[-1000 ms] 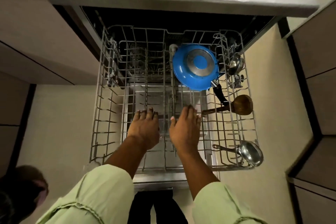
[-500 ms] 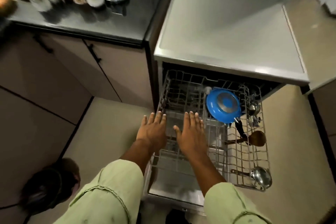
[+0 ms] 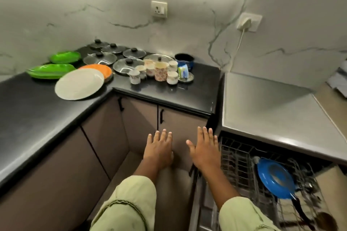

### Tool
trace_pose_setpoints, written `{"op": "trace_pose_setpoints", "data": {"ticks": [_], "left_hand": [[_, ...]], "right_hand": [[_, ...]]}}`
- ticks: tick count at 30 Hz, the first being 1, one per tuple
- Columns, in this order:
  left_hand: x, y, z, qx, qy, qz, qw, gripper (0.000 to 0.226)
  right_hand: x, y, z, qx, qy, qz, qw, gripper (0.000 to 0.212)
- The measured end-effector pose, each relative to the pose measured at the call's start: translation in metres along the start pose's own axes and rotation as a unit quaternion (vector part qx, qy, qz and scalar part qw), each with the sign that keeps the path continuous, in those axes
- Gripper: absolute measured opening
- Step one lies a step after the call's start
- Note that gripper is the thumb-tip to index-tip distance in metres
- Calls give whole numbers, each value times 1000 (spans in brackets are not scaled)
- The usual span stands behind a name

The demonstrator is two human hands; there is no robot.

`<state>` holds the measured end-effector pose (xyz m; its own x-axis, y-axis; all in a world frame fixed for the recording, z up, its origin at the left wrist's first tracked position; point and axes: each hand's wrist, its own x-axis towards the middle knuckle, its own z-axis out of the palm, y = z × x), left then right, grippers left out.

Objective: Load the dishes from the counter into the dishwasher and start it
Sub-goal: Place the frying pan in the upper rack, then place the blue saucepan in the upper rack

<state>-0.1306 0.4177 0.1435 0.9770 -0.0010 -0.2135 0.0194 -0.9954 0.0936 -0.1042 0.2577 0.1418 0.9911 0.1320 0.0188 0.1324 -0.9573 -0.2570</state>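
My left hand [image 3: 159, 148] and my right hand [image 3: 205, 147] hover side by side, fingers straight, holding nothing, in front of the brown cabinet doors left of the dishwasher. The pulled-out wire rack [image 3: 238, 157] at lower right holds a blue pan [image 3: 274, 180] with a black handle and a wooden ladle [image 3: 326, 220]. On the black counter [image 3: 28, 110] lie a white plate [image 3: 79, 83], an orange plate [image 3: 99, 68], green plates [image 3: 50, 70], several glass lids [image 3: 127, 64], several patterned cups [image 3: 160, 71] and a dark blue pot [image 3: 185, 60].
The steel dishwasher top [image 3: 266, 107] sits right of the counter. A plug and cord [image 3: 244, 24] hang on the marble wall, with a socket [image 3: 159, 8] to their left. A small packet on a saucer [image 3: 185, 75] stands beside the cups. Cabinet handles [image 3: 161, 116] stick out below the counter.
The view has swung up and left from the rack to the counter. Both hands have lifted away from the rack and now hover left of it.
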Motion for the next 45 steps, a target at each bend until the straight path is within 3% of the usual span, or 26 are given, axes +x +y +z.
{"op": "trace_pose_setpoints", "data": {"ticks": [5, 14, 28, 37, 45], "left_hand": [[14, -53, -22, -7, 1, -5, 1000, 74], [73, -88, -34, 5, -29, 16, 999, 74], [261, -86, -73, -24, -55, 44, 997, 76], [358, -111, -77, -23, -102, -6, 995, 78], [438, -125, -81, -72, -222, -33, 972, 116]], "right_hand": [[27, -51, -1, 15, 13, -12, 1000, 72], [93, -64, 20, 38, -14, 30, 999, 72], [287, -26, 10, 75, -16, 60, 995, 70], [396, -17, 0, 118, -12, 103, 988, 67], [495, -20, -8, 184, 3, 167, 969, 55]]}}
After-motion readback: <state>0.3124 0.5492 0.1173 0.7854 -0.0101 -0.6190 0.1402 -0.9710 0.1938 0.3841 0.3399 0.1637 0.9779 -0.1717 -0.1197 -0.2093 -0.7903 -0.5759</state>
